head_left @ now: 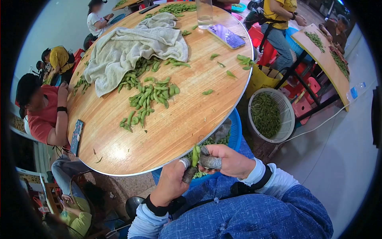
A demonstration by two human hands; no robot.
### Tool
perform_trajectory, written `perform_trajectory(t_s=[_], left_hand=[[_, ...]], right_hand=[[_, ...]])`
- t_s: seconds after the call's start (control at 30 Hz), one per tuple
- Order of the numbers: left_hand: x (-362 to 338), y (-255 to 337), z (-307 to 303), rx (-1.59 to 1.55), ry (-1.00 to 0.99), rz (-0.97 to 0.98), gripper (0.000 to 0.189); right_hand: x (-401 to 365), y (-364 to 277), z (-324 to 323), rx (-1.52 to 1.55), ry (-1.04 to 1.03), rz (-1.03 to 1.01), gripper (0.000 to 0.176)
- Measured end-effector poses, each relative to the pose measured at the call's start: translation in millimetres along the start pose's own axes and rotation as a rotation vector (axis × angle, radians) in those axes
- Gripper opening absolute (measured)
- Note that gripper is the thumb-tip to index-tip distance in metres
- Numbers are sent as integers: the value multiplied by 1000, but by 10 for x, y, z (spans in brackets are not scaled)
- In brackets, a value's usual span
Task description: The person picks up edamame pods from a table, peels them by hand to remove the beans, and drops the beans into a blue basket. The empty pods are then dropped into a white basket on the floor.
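A green soybean pod (pixel 195 156) stands upright between my two hands, just off the near edge of the round wooden table (pixel 171 137). My left hand (pixel 172 181) pinches it from the left, its fingertips wrapped in grey tape. From the right, my right hand (pixel 230 161) closes on the same pod with taped thumb and finger. Beneath them, a blue basin (pixel 236 133) holds green beans and a grey cloth, partly hidden by my hands and the table. Loose pods (pixel 153 95) lie in a pile on the tabletop.
A crumpled grey towel (pixel 135 47) covers more pods. On the table are a glass (pixel 204 16), a purple phone (pixel 226 36) and a dark patterned phone (pixel 77 137). A white basket (pixel 284 111) of pods stands on the floor at right. Several people sit or stand around.
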State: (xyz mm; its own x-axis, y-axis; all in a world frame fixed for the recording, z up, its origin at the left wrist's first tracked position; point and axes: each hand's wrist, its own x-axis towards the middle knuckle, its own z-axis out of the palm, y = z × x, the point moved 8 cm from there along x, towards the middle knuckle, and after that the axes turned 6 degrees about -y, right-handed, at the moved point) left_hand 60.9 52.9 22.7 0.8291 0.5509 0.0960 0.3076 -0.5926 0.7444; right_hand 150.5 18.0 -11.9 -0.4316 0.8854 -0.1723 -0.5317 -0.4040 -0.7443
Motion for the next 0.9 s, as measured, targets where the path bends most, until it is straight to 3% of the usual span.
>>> perform_trajectory(t_s=[0.17,0.37,0.47,0.57,0.67,0.9], left_hand=[[-37,-54,67,-52,38,16,18],[-126,-248,192,-640,84,-218,21],[-176,-400,361,-1034,101,-356,27],[-169,-437,426,-1372,114,-458,18],[-154,-459,404,-1299,93,-538,15],[-154,-479,437,-1215,62,-580,16]], right_hand=[[41,17,-14,-73,-29,-15,8],[79,-80,18,-261,-11,-202,13],[26,-214,76,-501,57,-331,12],[-49,-342,207,-1123,45,-573,14],[-153,-415,349,-1305,10,-777,18],[-53,-300,80,-980,112,-478,19]])
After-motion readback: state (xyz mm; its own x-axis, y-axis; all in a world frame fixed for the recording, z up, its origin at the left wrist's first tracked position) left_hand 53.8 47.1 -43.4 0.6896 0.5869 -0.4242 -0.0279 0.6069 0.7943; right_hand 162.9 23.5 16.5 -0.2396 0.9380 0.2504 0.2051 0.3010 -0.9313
